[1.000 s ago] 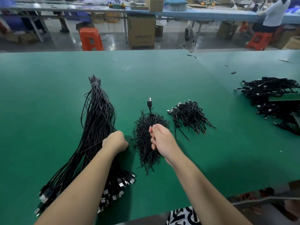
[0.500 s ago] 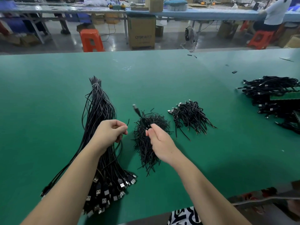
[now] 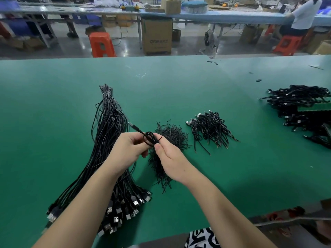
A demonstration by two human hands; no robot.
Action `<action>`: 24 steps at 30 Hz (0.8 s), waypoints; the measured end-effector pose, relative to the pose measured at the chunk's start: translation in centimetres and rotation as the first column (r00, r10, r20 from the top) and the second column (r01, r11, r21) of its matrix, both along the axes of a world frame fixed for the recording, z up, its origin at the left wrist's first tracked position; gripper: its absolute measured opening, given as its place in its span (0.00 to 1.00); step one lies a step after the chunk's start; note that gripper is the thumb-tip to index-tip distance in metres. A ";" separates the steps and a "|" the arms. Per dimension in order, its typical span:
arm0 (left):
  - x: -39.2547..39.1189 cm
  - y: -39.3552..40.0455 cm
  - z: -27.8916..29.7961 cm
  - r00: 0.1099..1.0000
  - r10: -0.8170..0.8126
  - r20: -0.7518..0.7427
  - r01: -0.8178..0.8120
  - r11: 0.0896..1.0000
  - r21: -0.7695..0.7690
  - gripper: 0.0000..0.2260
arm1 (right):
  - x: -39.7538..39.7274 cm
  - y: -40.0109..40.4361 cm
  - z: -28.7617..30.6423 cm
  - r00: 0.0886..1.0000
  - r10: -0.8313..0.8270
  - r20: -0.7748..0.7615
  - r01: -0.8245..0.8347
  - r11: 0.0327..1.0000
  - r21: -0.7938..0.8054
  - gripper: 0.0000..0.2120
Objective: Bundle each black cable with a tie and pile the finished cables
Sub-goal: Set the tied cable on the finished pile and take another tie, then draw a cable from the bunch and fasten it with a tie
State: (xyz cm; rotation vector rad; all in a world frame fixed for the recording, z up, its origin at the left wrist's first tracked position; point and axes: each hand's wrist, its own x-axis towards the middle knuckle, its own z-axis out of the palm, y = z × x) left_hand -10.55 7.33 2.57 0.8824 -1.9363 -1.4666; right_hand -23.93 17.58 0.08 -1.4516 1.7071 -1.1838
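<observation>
My left hand (image 3: pixel 128 149) and my right hand (image 3: pixel 168 158) meet above the green table (image 3: pixel 232 176). Between them they hold a coiled black cable (image 3: pixel 149 138), its plug sticking out to the upper left. My left fingers grip the coil; my right thumb and fingers pinch it together with a thin black tie. Just behind my hands lies the heap of loose black ties (image 3: pixel 170 136). A long sheaf of unbundled black cables (image 3: pixel 109 126) stretches along the left, USB plugs toward me. The small pile of bundled cables (image 3: pixel 209 129) lies to the right.
A larger heap of black cables (image 3: pixel 300 106) lies at the table's right edge. Small black scraps (image 3: pixel 258 80) dot the far right of the table. Beyond the table stand an orange stool (image 3: pixel 101 43), a cardboard box (image 3: pixel 156 36) and a seated person (image 3: pixel 302 17).
My left hand has left the cable sheaf and come right to meet my right hand. The cable my right hand held now sits coiled between both hands, its plug pointing up-left.
</observation>
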 end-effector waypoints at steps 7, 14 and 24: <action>-0.7 1.8 -0.1 0.999 0.016 0.038 -0.019 0.998 0.058 0.08 | 0.1 -0.1 0.0 0.982 -0.184 0.049 0.188 0.974 -0.127 0.16; -1.1 2.7 0.6 0.981 0.137 0.136 -0.117 0.983 -0.144 0.07 | -0.2 -0.1 0.2 0.955 -0.134 0.263 0.158 0.985 -0.071 0.10; -1.2 4.0 1.1 0.950 0.262 0.167 -0.109 0.784 -0.611 0.02 | -0.2 0.0 0.8 0.852 -0.104 0.512 0.111 0.994 0.016 0.13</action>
